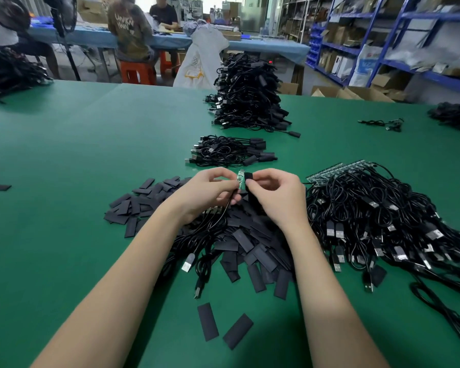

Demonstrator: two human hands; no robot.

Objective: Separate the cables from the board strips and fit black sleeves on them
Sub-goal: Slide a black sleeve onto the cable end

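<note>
My left hand (210, 192) pinches a small green circuit board (241, 178) on the end of a black cable (218, 217) that hangs down to the table. My right hand (274, 195) pinches a black sleeve (248, 177) right beside the board, touching its edge. Below my hands lies a heap of flat black sleeves (250, 251). To the right sits a big tangle of USB cables (383, 221) joined to green board strips (337, 170).
On the green table (91, 155), a small bundle of sleeved cables (229, 151) lies just beyond my hands, with a tall stack of them (247, 94) farther back. Two loose sleeves (223, 325) lie near me. People work at a blue table behind; shelves stand at right.
</note>
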